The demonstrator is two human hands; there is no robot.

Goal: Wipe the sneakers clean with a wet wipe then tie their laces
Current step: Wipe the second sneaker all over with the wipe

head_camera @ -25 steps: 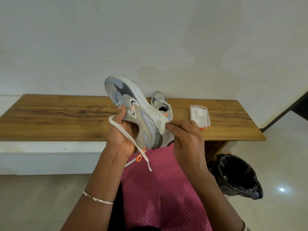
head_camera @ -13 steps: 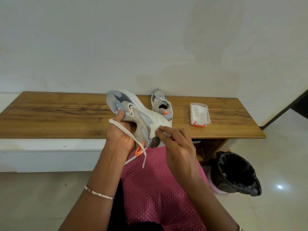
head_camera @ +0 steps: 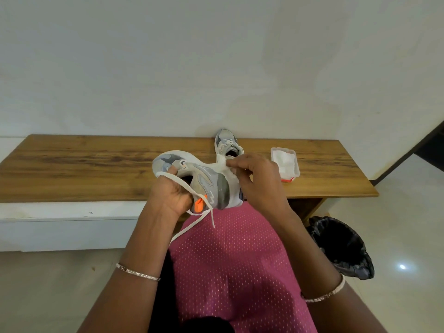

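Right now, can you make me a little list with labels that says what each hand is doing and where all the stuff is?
left hand: grips the held sneaker, loose lace draped over it
right hand: presses a wet wipe on the sneaker's heel end
other sneaker: on the wooden bench, near the wall
wipe box: on the bench, right of the shoes
bin: on the floor, black liner, lower right
laces: held sneaker's untied

Bare bench (head_camera: 72, 169) leftward; second sneaker (head_camera: 227, 144), wipes tub (head_camera: 286, 164) rightward.
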